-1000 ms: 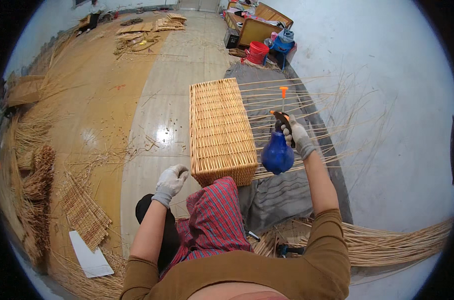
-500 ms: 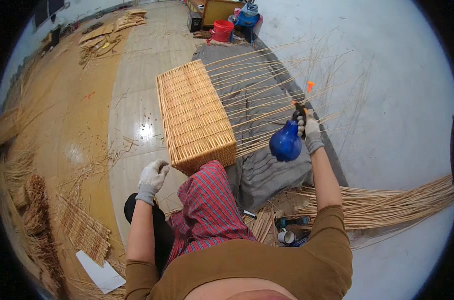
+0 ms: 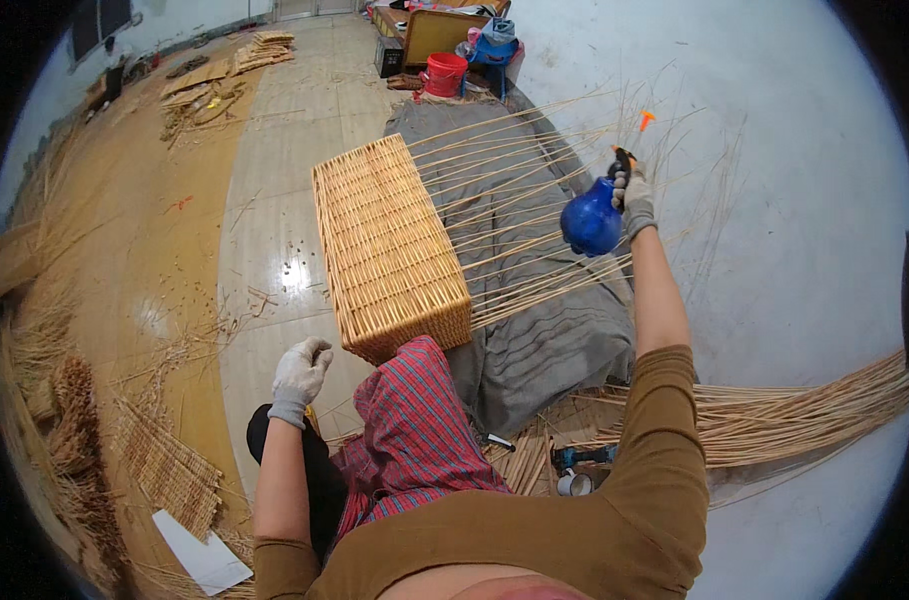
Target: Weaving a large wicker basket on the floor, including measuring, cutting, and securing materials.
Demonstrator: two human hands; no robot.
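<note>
My gloved right hand [image 3: 634, 193] grips a blue spray bottle [image 3: 591, 218] by its black neck, its orange nozzle pointing up and away. The bottle is held above the long loose stakes [image 3: 534, 205] that stick out to the right from a woven wicker basket [image 3: 389, 240]. The basket lies on its side before my knee, its woven base and wall toward me. My gloved left hand [image 3: 301, 372] hovers just left of the basket's near corner, apart from it, fingers loosely curled; whether it holds anything is hard to see.
Grey cloth [image 3: 544, 340] lies under the stakes. A bundle of long rods [image 3: 794, 410] stretches to the right. By my right side are a power tool [image 3: 582, 455] and a white mug [image 3: 574, 484]. Farther off stands a red bucket [image 3: 445, 75]; woven panels [image 3: 169, 465] lie at left.
My right hand has moved farther away from me and slightly right with the spray bottle. My left hand has shifted slightly, staying beside the basket's near corner.
</note>
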